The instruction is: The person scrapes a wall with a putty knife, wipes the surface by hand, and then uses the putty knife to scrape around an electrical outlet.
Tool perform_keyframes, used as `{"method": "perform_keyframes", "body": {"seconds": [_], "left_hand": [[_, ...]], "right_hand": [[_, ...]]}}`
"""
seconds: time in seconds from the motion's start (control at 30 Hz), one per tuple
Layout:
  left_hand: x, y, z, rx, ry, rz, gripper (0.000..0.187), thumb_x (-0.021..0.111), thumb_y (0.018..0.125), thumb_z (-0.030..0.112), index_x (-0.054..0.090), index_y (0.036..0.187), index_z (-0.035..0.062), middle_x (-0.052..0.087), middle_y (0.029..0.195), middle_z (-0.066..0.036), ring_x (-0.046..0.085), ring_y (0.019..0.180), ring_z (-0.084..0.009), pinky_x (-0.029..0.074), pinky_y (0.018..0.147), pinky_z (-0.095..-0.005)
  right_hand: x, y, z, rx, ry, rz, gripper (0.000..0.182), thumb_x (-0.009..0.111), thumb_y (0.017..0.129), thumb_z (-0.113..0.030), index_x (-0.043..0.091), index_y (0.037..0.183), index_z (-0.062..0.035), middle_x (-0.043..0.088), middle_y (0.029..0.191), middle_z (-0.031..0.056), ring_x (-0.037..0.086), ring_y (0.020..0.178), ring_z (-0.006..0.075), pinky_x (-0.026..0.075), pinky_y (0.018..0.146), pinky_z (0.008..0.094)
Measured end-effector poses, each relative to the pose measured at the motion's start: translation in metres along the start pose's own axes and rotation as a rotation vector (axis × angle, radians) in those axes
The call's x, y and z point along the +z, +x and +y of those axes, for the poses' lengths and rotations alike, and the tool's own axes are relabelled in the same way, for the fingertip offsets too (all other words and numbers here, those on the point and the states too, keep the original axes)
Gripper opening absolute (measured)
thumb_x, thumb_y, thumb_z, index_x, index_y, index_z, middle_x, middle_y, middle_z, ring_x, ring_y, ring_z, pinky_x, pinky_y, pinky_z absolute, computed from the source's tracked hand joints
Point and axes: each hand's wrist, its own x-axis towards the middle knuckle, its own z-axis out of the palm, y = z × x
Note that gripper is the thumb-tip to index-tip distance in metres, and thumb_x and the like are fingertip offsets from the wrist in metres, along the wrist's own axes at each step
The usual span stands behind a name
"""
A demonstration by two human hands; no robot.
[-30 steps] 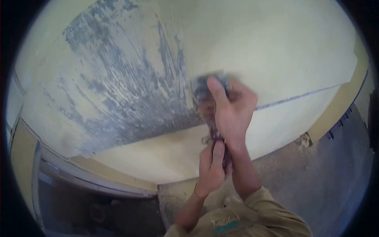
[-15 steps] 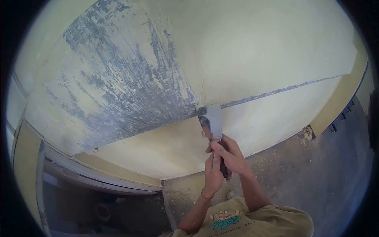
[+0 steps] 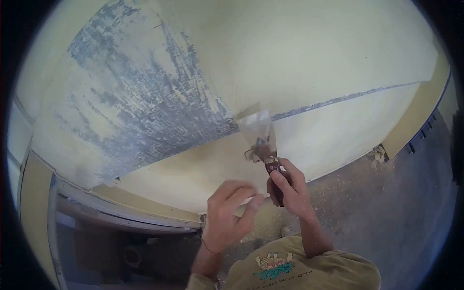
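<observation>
Steel, thin and smeared with pale dust, formed the blade of the scraper (image 3: pixel 258 130), whose top edge lay against the wall (image 3: pixel 328 63) just where a grey line (image 3: pixel 338 100) ran off to the right. The right hand (image 3: pixel 289 191) was closed around the scraper's dark reddish handle, thumb laid along it, the tool pointing up and slightly left. The left hand (image 3: pixel 229 212) was off the tool, just beside the right one and a little lower, fingers loosely curled and half open with nothing visible in them; it was blurred.

Left of the blade spread a broad scraped patch (image 3: pixel 140 96), grey showing through streaks of cream paint, its lower edge ending along the same line as the blade. Right of the blade the paint was whole up to a tan band (image 3: pixel 420 116) at the wall's far end. Below the line the wall was a smooth pale yellow down to the floor (image 3: pixel 386 212), which was grey and littered with flakes near the wall, with open room to the right.

The person's tan shirt (image 3: pixel 309 275) bore a printed emblem in teal and white with a row of lettering beneath it, upside down to the camera and too small to read. A thin band circled the left wrist.
</observation>
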Motion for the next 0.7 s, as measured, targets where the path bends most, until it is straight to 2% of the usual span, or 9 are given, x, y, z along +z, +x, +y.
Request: {"method": "perform_keyframes", "body": {"seconds": [0.03,0.1,0.13,0.17,0.23,0.3,0.47,0.57,0.7], "left_hand": [[-0.002,0.019,0.006,0.201,0.008,-0.007,0.01,0.069,0.082,0.006,0.069,0.089,-0.0008,0.067,0.093,-0.013,0.063,0.088,-0.0258,0.05,0.077,-0.0369],[0.003,0.062,0.009,0.512,0.032,-0.044,0.01,0.071,0.078,0.005,0.067,0.086,0.0,0.066,0.09,-0.012,0.061,0.085,-0.027,0.049,0.08,-0.0381],[0.006,0.081,0.007,0.625,0.049,-0.075,0.01,0.071,0.079,0.007,0.065,0.083,0.0003,0.065,0.088,-0.011,0.06,0.082,-0.0271,0.049,0.082,-0.0386],[0.008,0.101,0.003,0.627,0.055,-0.059,0.01,0.071,0.079,0.007,0.065,0.083,0.0003,0.065,0.088,-0.011,0.06,0.082,-0.0271,0.049,0.082,-0.0386],[0.012,0.133,-0.005,0.851,0.123,-0.119,0.018,0.07,0.082,0.011,0.06,0.07,0.002,0.063,0.076,-0.009,0.056,0.071,-0.0241,0.047,0.078,-0.0373],[0.007,0.149,-0.007,0.84,0.204,-0.146,0.024,0.069,0.083,0.013,0.057,0.064,0.004,0.06,0.068,-0.008,0.053,0.064,-0.0231,0.045,0.073,-0.0364],[0.017,0.153,-0.039,0.824,0.33,-0.234,0.034,0.068,0.084,0.016,0.053,0.053,0.0094,0.052,0.049,-0.006,0.048,0.049,-0.022,0.041,0.062,-0.0346],[0.023,0.145,-0.055,0.837,0.336,-0.287,0.033,0.066,0.084,0.015,0.052,0.054,0.0104,0.052,0.049,-0.006,0.047,0.046,-0.0242,0.041,0.06,-0.0353],[0.035,0.137,-0.068,0.846,0.337,-0.344,0.034,0.065,0.084,0.016,0.05,0.054,0.0101,0.053,0.049,-0.006,0.048,0.046,-0.0261,0.041,0.056,-0.036]], "right_hand": [[-0.002,0.003,0.002,0.001,-0.007,-0.013,0.028,0.052,0.099,-0.013,0.049,0.124,-0.0012,0.056,0.069,0.0035,0.055,0.06,0.008,0.042,0.048,0.0258],[-0.006,0.01,0.007,-0.297,0.103,-0.156,0.038,0.054,0.097,-0.011,0.045,0.133,-0.0002,0.059,0.075,0.0054,0.055,0.06,0.0082,0.04,0.045,0.0242],[-0.008,0.011,0.002,-0.299,0.094,-0.171,0.038,0.054,0.097,-0.011,0.045,0.133,-0.0002,0.059,0.075,0.0054,0.055,0.06,0.0082,0.04,0.045,0.0242],[-0.01,0.012,-0.006,-0.211,-0.02,-0.18,0.045,0.055,0.095,-0.008,0.04,0.137,0.0,0.06,0.079,0.007,0.055,0.061,0.0086,0.04,0.045,0.0236],[-0.005,0.009,-0.028,-0.126,-0.142,-0.193,0.053,0.055,0.093,-0.006,0.035,0.142,0.0001,0.061,0.084,0.0087,0.056,0.061,0.009,0.041,0.045,0.0229],[0.013,0.002,-0.049,-0.096,0.055,-0.097,0.062,0.057,0.091,-0.003,0.027,0.145,-0.001,0.062,0.094,0.0133,0.056,0.06,0.0099,0.041,0.046,0.0225],[0.012,0.0,0.005,-0.213,0.117,-0.149,0.071,0.059,0.091,-0.003,0.019,0.149,-0.0026,0.063,0.105,0.0182,0.055,0.056,0.0094,0.041,0.044,0.0219],[0.014,-0.001,0.019,-0.193,0.188,-0.115,0.067,0.059,0.092,-0.003,0.024,0.149,-0.0008,0.065,0.099,0.0163,0.052,0.052,0.0083,0.039,0.044,0.0216],[0.029,-0.004,0.037,-0.179,0.124,0.141,0.049,0.059,0.094,-0.003,0.043,0.14,0.0027,0.066,0.085,0.0117,0.047,0.048,0.0055,0.036,0.042,0.021]]}}
